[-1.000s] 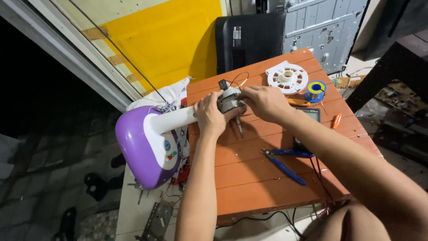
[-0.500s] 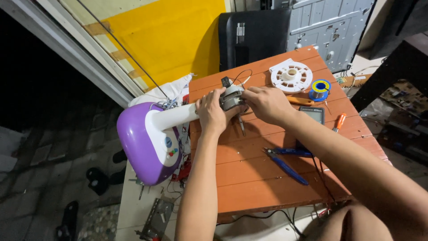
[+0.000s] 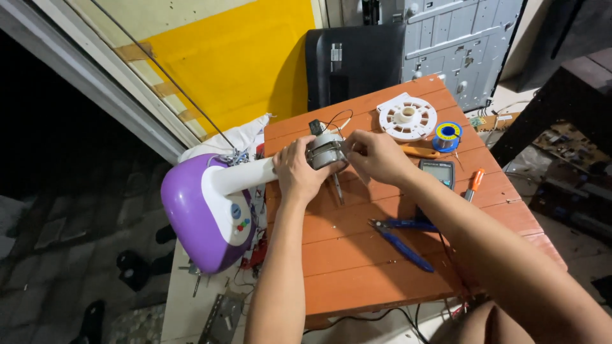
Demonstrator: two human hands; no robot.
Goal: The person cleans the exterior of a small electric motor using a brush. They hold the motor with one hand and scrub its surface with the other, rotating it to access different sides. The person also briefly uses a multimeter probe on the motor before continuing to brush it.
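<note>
Fingers of the left hand [image 3: 299, 173] wrap the neck of the purple and white fan body [image 3: 210, 204] where it meets the small metal motor [image 3: 326, 151], held above the orange tabletop [image 3: 382, 255]; fingers of the right hand [image 3: 376, 156] pinch the motor's far side. Judging by the thin wires looping off its top, a hard twist could tear them, and the heavy purple base hanging past the tabletop edge could drag the whole thing down if the grip slackens
</note>
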